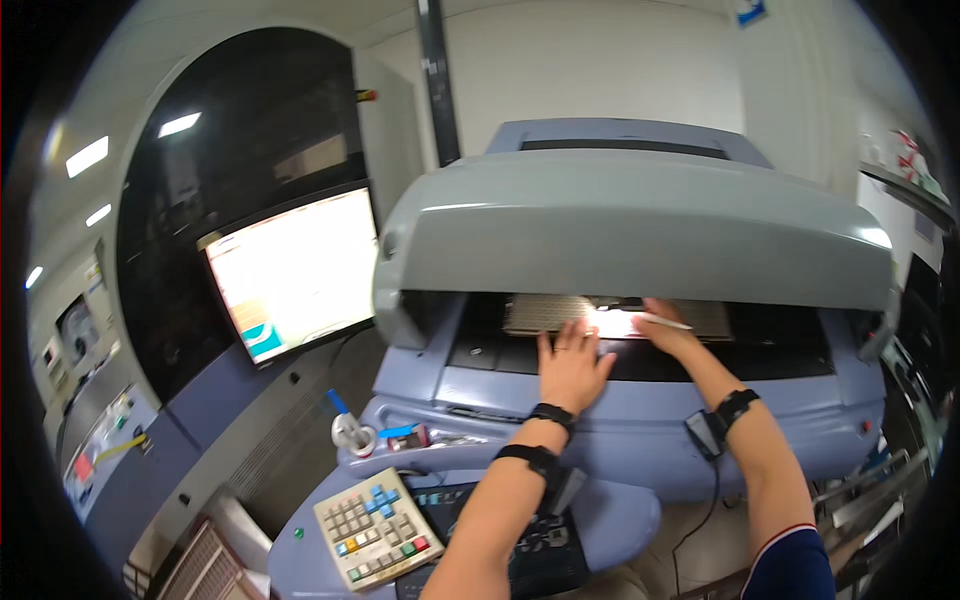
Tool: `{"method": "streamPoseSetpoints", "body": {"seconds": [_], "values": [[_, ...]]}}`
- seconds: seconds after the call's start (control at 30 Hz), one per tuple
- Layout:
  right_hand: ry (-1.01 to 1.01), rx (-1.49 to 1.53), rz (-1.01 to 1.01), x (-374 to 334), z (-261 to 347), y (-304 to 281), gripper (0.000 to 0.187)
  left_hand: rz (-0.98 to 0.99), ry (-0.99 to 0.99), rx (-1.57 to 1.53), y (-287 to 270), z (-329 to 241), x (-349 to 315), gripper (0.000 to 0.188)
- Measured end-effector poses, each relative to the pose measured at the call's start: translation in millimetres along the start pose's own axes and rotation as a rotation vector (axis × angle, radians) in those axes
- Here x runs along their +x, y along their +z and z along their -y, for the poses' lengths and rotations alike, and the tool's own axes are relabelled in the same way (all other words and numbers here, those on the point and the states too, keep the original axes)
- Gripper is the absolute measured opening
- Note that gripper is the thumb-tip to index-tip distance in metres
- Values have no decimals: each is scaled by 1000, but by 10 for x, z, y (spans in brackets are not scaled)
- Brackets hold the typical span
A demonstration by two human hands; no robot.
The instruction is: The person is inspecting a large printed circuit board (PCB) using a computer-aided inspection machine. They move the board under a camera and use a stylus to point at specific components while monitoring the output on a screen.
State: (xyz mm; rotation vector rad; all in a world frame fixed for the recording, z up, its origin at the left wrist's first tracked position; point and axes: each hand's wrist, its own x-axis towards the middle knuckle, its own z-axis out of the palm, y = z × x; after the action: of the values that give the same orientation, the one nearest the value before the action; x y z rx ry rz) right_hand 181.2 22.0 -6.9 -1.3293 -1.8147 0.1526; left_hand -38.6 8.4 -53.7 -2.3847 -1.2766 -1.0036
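We lay our left hand [572, 365] flat, fingers together, on the front edge of the grey-blue machine's dark opening [760, 345], touching the pale ribbed rectangular panel [545, 313] inside. Our right hand [665, 330] reaches further in, fingers clamped on a thin white stick [662, 320] beside the panel.

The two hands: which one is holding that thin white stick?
The right hand, reaching further in under the grey hood, holds the white stick over the lit panel. The left hand lies flat and empty on the machine's ledge.
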Motion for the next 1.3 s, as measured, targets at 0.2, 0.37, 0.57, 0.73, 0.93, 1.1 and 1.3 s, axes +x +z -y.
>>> {"method": "streamPoseSetpoints", "body": {"seconds": [0.2,0.37,0.57,0.73,0.93,1.1,1.3], "values": [[50,-149,-135,161,-80,189,64,17,-41,-17,-50,12,-33,58],[73,-152,-115,159,-147,176,58,17,-37,-37,-57,12,-56,57],[79,-108,-136,142,-199,162,52,44,-47,-41,-80,-3,-54,59],[66,-166,-200,136,-225,169,48,32,-46,-49,-84,-11,-57,60],[105,-166,-156,115,-24,157,45,46,-54,-47,-102,7,-59,60],[25,-203,-218,136,-312,152,46,49,-48,-61,-122,-31,-51,60],[27,-178,-208,158,-293,183,48,43,-54,-62,-111,10,-68,60]]}}
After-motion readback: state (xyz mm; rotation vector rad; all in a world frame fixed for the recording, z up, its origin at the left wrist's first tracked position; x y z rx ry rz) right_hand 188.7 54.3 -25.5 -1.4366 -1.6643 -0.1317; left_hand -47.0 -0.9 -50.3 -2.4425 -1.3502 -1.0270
